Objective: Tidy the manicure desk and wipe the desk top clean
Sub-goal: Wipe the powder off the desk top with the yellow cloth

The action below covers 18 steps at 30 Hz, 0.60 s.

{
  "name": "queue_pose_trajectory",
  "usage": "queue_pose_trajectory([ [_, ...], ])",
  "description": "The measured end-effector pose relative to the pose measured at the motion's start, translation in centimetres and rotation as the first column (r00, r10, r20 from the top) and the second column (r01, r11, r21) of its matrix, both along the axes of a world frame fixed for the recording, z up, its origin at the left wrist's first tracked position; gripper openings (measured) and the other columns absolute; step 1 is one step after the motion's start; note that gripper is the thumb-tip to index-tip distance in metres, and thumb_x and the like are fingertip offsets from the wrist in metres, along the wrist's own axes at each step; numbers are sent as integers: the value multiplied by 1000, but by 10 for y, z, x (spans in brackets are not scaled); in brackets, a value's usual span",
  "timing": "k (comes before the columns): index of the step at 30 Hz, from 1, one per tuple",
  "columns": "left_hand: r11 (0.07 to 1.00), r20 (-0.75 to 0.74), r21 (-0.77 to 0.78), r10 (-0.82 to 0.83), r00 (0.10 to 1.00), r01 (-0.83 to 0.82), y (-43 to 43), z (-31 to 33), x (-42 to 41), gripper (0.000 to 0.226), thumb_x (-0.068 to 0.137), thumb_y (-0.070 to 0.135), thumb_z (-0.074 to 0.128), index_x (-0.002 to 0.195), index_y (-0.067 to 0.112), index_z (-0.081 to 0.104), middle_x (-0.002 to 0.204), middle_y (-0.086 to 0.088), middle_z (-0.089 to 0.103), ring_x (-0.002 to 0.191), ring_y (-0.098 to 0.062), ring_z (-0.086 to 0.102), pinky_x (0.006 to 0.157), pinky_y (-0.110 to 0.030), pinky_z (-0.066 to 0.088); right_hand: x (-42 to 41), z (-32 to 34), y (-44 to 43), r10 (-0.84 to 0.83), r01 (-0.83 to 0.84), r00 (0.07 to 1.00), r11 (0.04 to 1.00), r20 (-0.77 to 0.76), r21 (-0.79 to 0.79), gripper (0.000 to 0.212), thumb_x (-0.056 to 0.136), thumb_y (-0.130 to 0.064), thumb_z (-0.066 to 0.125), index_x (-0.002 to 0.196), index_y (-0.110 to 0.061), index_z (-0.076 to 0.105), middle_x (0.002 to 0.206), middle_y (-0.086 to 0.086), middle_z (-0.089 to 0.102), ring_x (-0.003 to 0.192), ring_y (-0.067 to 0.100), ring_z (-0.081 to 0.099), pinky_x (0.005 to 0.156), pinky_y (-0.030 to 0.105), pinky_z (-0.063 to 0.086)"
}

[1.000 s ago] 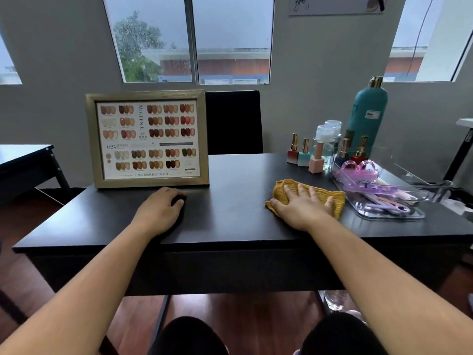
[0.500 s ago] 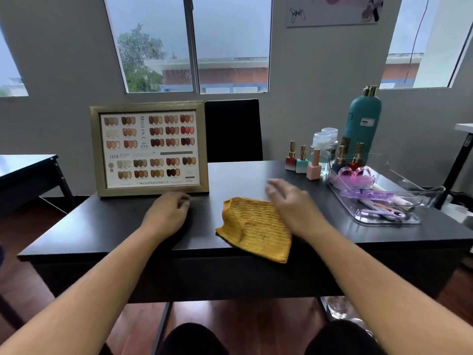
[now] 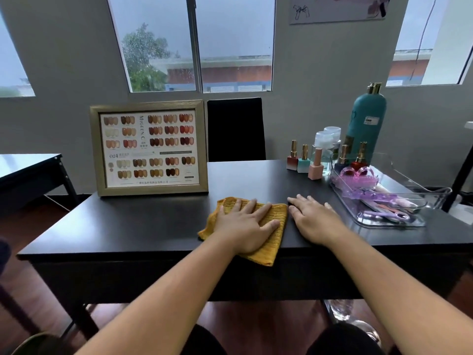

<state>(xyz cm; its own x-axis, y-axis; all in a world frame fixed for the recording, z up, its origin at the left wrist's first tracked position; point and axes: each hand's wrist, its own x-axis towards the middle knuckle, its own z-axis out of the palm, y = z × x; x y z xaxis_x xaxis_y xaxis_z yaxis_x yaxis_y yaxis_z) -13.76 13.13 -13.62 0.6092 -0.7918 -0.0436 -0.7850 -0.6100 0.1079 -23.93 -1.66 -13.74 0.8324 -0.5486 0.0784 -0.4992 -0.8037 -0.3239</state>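
One dark counter [image 3: 153, 221], long axis running left to right. One framed colour chart [image 3: 149, 147], standing upright at the back left, face toward the camera. One tall teal bottle [image 3: 366, 121] at the back right, upright. One clear tray [image 3: 419, 222] on the right side, holding purple and pink tools too jumbled to count. One yellow cloth [image 3: 275, 244], spread flat near the front edge at centre, long axis running from back left to front right, front corner hanging just over the edge. Two bare hands: left hand [image 3: 245, 226] palm down on the cloth, fingers splayed and pointing toward the back right, grip flat and pressing rather than clenched; right hand [image 3: 313, 219] palm down on the bare counter just beside the cloth's right edge, grip released, grasping nothing. Five small polish bottles, all upright: three [image 3: 303, 160] in a row left of the tray, two [image 3: 352, 157] at its back end.
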Motion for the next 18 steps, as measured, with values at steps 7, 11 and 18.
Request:
queue_pose_trajectory([
  [7, 957, 31, 12, 291, 956, -291, 106, -3, 81, 62, 81, 75, 7, 139, 55, -2, 157, 15, -2, 145, -18, 2, 114, -55, 3, -1, 0, 0, 1, -1, 1000, 1000, -11, -7, 48, 100, -38, 23, 147, -30, 27, 158, -5, 17, 146, 14, 11, 116, 43, 5],
  [11, 845, 15, -25, 535, 845, -535, 142, -2, 96, 63, 83, 72, 8, 142, 51, 4, 157, 11, 5, 145, -22, 6, 113, -55, 5, 1, -1, 0, -19, 19, 1000, 1000, -3, -10, 47, 100, -39, 23, 147, -30, 28, 158, -5, 18, 146, 15, 12, 116, 43, 6],
  [18, 768, 15, -180, 627, 779, -615, 91, 0, 50, 66, 85, 64, 23, 141, 30, 32, 153, -3, 26, 140, -33, 21, 109, -64, 12, 5, -1, 1, -31, 31, 999, 999, -13, -17, 48, 100, -39, 24, 146, -29, 28, 158, -4, 19, 146, 17, 13, 116, 45, 7],
])
